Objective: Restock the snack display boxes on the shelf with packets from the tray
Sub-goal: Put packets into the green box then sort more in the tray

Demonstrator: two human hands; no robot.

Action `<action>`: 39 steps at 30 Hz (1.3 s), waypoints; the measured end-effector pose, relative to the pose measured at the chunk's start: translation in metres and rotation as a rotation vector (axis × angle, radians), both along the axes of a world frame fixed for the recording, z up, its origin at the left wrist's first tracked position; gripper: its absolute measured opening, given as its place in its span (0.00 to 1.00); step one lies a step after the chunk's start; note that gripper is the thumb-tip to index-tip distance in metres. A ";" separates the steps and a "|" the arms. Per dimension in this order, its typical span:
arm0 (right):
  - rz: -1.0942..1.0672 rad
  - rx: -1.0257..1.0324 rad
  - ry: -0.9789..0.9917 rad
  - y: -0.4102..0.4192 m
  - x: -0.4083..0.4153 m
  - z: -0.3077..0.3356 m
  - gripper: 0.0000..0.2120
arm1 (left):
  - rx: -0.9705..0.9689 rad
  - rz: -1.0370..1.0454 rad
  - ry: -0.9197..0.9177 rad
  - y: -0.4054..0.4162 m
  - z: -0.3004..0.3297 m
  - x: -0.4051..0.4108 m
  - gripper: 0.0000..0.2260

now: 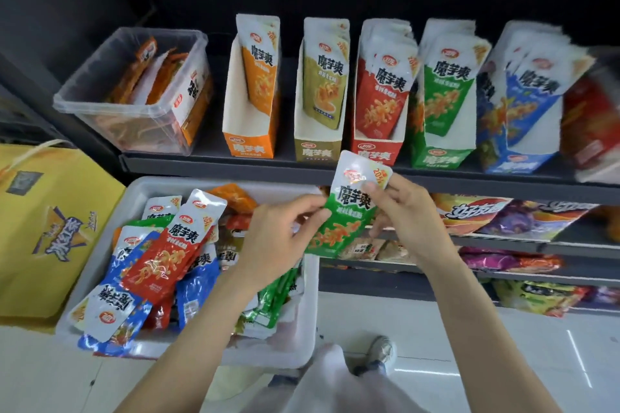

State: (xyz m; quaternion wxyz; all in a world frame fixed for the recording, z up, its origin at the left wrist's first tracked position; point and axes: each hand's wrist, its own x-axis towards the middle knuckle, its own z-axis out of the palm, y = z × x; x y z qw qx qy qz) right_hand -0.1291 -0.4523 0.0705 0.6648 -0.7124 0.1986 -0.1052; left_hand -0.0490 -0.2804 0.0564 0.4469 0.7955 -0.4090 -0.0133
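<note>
I have a green packet (349, 208) held up between both hands, in front of the shelf (208, 163) edge and just right of the tray (303, 359): my left hand (278, 238) pinches its lower left edge and my right hand (402, 211) pinches its upper right corner near the top seal. To do this well, I think I should let the right hand carry it alone, keep it upright with the printed face forward, and slide it in at the front of the green box (439, 154), which already looks crowded, so I would press the row back first rather than force it and crease the foil. Along the shelf the orange box (250, 144) and the olive box (317, 151) each show very few packets standing at the back, with bare white floor in front; the red box (375, 152) is fuller, and the green and blue box (516, 161) bulge with packets fanning out at the top. A clear tub (134, 107) at the left holds orange packets. The tray holds a loose heap of red, blue, green and orange packets, so the two thin boxes likely need the most.
</note>
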 end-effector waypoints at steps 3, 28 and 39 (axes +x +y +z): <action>-0.219 0.022 -0.142 -0.027 -0.023 0.014 0.08 | -0.009 -0.072 -0.075 -0.046 0.017 -0.002 0.14; -0.640 -0.826 -0.087 -0.179 0.081 0.020 0.04 | 0.190 -0.012 -0.599 -0.178 0.003 0.039 0.05; -0.611 -0.814 -0.361 -0.126 0.036 0.028 0.12 | 0.097 -0.004 -0.572 -0.162 0.000 0.039 0.10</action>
